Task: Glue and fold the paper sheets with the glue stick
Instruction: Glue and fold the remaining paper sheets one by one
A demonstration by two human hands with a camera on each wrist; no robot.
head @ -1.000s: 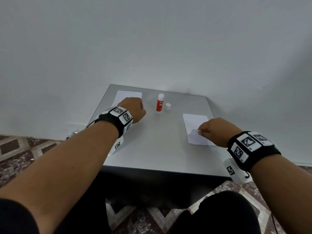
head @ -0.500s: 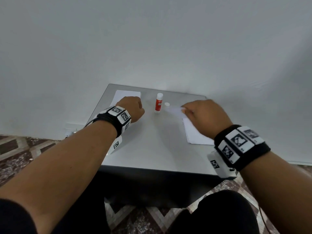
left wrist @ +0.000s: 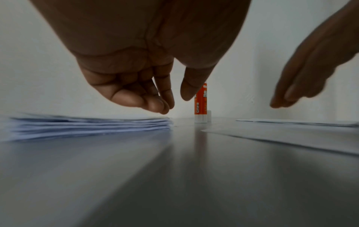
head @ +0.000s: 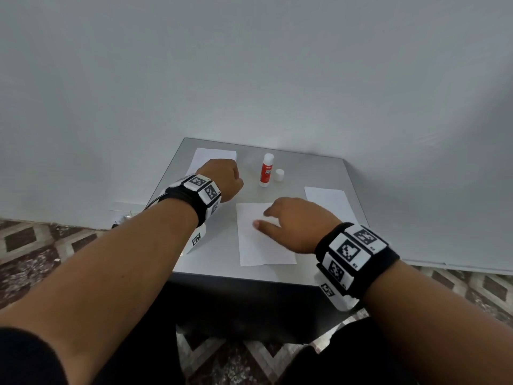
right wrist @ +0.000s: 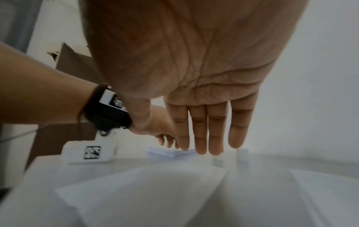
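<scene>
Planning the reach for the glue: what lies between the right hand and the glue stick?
Only bare table and the sheet's far edge separate the right hand from the glue stick, per the head view.

The left hand [left wrist: 139, 73] hung with loosely curled fingers [left wrist: 155, 104] just above the paper stack [left wrist: 87, 126] on the table [left wrist: 174, 176]. Beyond stood the upright glue stick [left wrist: 200, 106]. The right hand [left wrist: 310, 73] hovered over a flat sheet [left wrist: 291, 138].

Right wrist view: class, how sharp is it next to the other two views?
Right wrist view: sheet under the right hand smeared with blur. Left wrist view: glue stick fairly sharp, paper stack soft. Head view: crisp, evenly lit, edges bowed.
</scene>
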